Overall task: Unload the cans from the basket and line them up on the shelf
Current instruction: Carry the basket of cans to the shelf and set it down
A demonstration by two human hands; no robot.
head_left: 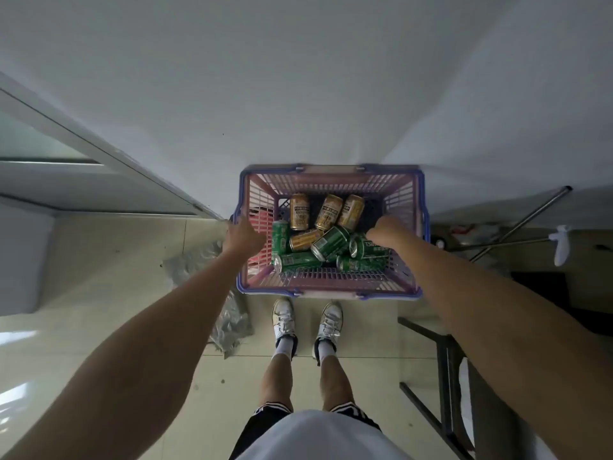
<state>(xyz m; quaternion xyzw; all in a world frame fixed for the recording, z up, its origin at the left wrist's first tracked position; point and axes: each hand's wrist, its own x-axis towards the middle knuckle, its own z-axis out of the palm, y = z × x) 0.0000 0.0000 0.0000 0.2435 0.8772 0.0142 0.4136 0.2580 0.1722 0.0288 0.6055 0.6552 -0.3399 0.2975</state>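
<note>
**Right hand reaching into a basket of cans, left hand at its rim**

Head view, looking straight down. A pink basket (331,283) with a blue rim sits on the tiled floor (132,293) against a white wall, just ahead of the person's shoes (306,318). Inside lies a jumble of cans, all on their sides. The gold cans (326,212) fill the far half, toward 12 o'clock; three of them run lengthwise between 12 and 6. The green cans (330,244) crowd the near half, toward 6 o'clock, mostly lying crosswise or at a slant.

The right hand (386,229) is inside the basket at about 3 o'clock from its middle, curled loosely with the fingers pointing toward 9 o'clock. It is directly above one green can (366,249) whose end faces 9 o'clock; whether the fingers touch it cannot be told. This hand is clearly the nearer one to the cans.

The left hand (242,237) is at the basket's 9 o'clock rim, fingers bent over the edge as if steadying it; it holds no can.

No shelf can be made out.
</note>
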